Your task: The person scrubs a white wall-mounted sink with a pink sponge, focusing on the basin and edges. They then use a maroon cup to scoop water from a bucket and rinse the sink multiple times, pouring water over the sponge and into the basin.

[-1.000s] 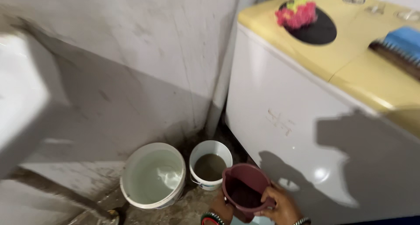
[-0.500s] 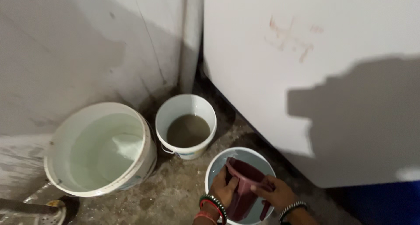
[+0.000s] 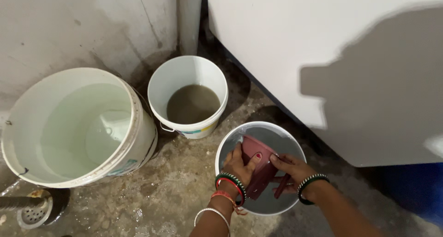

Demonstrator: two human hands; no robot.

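Both hands were down inside the small white bucket [image 3: 295, 147], clamped on the maroon plastic mug [image 3: 256, 165]. The left hand [image 3: 238, 165] gripped the mug's near side, fingers wrapped over the wall and thumb up by the rim. The right hand [image 3: 291, 170] closed over the other side, just above the mug's handle. The mug was tilted, mouth turned away from the person, its lower part dipped into the water in that bucket. Bangles in green, red and silver sat on the left wrist, a dark beaded one on the right.

Under the hands and around the bucket ran the wet concrete floor [image 3: 184, 191]. Off to the left of the left hand, low in the corner, a round metal floor drain [image 3: 33, 214] showed, with a dark pipe end over it.

Further out, beyond the hands, stood a white bucket of murky brown water [image 3: 190, 98], apart from the one being worked in. Left of that, touching or nearly touching it, sat the large white bucket of clear water [image 3: 74, 126].

Farthest back was the stained grey wall [image 3: 69, 29], and beyond the right hand the white side panel of a washing machine [image 3: 286, 43], carrying the person's shadow.
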